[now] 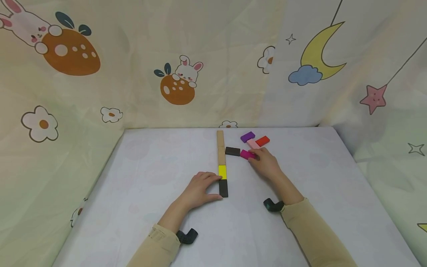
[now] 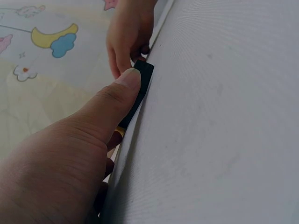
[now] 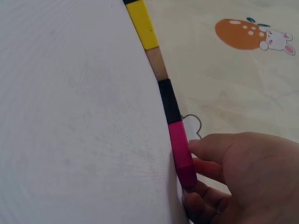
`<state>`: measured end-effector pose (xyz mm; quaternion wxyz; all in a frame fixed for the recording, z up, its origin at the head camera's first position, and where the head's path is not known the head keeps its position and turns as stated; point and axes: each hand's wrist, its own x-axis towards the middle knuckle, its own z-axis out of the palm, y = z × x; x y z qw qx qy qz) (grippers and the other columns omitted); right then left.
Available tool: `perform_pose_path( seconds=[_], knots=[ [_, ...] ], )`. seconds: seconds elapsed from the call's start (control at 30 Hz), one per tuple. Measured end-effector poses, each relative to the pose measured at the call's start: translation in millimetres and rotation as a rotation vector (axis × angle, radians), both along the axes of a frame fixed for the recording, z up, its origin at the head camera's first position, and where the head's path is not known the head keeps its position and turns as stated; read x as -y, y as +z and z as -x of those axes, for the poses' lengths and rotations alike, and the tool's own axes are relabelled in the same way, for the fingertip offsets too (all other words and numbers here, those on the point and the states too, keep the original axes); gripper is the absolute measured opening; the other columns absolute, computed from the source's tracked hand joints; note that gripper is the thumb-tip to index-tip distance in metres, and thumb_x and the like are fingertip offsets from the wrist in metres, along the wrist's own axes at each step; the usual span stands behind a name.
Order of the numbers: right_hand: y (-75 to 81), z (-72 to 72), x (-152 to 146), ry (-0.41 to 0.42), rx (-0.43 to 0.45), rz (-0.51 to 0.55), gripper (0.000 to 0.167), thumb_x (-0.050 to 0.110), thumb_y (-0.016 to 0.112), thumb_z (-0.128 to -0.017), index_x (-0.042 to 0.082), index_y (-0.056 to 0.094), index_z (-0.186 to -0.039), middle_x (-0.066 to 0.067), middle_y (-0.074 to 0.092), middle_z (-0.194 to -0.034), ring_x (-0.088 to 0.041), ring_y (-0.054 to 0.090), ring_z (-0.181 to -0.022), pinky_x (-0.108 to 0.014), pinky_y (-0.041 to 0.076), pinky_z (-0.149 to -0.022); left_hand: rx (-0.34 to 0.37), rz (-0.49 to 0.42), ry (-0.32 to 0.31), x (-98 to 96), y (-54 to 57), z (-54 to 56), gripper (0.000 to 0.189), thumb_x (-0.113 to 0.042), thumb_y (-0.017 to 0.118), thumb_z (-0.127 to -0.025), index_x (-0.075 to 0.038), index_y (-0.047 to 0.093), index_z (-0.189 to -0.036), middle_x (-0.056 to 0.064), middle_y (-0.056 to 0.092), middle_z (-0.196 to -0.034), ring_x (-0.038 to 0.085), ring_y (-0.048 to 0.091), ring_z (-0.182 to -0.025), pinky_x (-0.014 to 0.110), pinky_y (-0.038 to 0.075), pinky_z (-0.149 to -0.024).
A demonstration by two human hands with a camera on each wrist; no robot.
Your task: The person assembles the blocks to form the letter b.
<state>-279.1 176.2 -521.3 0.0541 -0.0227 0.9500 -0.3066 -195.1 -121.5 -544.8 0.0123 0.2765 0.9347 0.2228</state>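
Observation:
A column of blocks runs down the table: tan blocks (image 1: 221, 155) at the far end, then a yellow block (image 1: 222, 171), then a black block (image 1: 223, 188) nearest me. My left hand (image 1: 198, 190) lies along its left side, index fingertip at the yellow block and straight thumb at the black block's near end. A second black block (image 1: 232, 151) extends rightward from the tan part. Against its right end lies a magenta block (image 3: 181, 147), whose outer end my right hand (image 1: 265, 164) holds between thumb and fingers. In the right wrist view, some fingertips are hidden behind that block.
Just beyond my right hand lie a purple block (image 1: 247, 137), a pink block (image 1: 253, 144) and a red block (image 1: 262, 141), close together. White cloth covers the table (image 1: 150, 159). Behind it hangs a printed curtain (image 1: 133, 48). Each wrist wears a small black device (image 1: 273, 205).

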Motion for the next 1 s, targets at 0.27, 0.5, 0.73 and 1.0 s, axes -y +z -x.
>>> perform_pose_path(
  seconds=[0.27, 0.5, 0.73, 1.0],
  knots=[
    [-2.4, 2.2, -10.4, -0.108, -0.095, 0.146, 0.032, 0.031, 0.055, -0.099, 0.012, 0.063, -0.124, -0.011, 0.057, -0.118, -0.029, 0.054, -0.102, -0.045, 0.053, -0.088, -0.008, -0.004, -0.004, 0.5, -0.6, -0.1, 0.069, -0.062, 0.071, -0.081, -0.03, 0.054, -0.14, -0.007, 0.057, -0.137, 0.017, 0.048, -0.126, 0.041, 0.039, -0.111],
    [-3.9, 5.3, -17.5, -0.157, -0.124, 0.182, 0.034, 0.03, 0.054, -0.099, 0.008, 0.061, -0.124, -0.015, 0.055, -0.121, -0.031, 0.052, -0.105, -0.047, 0.051, -0.088, -0.008, 0.01, -0.004, 0.9, -0.6, 0.2, 0.07, -0.062, 0.071, -0.081, -0.03, 0.054, -0.141, -0.007, 0.056, -0.138, 0.017, 0.047, -0.127, 0.041, 0.038, -0.111],
    [-1.8, 12.3, -17.1, -0.197, -0.055, 0.166, 0.045, 0.033, 0.058, -0.096, 0.003, 0.055, -0.13, -0.018, 0.055, -0.125, -0.035, 0.052, -0.115, -0.052, 0.049, -0.099, 0.015, 0.013, 0.002, 1.2, 0.3, 1.0, 0.07, -0.062, 0.071, -0.081, -0.031, 0.053, -0.141, -0.007, 0.055, -0.138, 0.017, 0.046, -0.127, 0.041, 0.037, -0.113],
    [-2.9, 22.6, -12.7, -0.201, -0.018, 0.044, 0.045, 0.037, 0.061, -0.093, -0.001, 0.058, -0.117, -0.021, 0.049, -0.123, -0.035, 0.051, -0.109, -0.05, 0.048, -0.098, 0.032, 0.005, 0.006, 1.5, -1.4, 0.7, 0.07, -0.063, 0.07, -0.081, -0.033, 0.052, -0.141, -0.008, 0.055, -0.139, 0.016, 0.046, -0.129, 0.041, 0.037, -0.114]
  ],
)
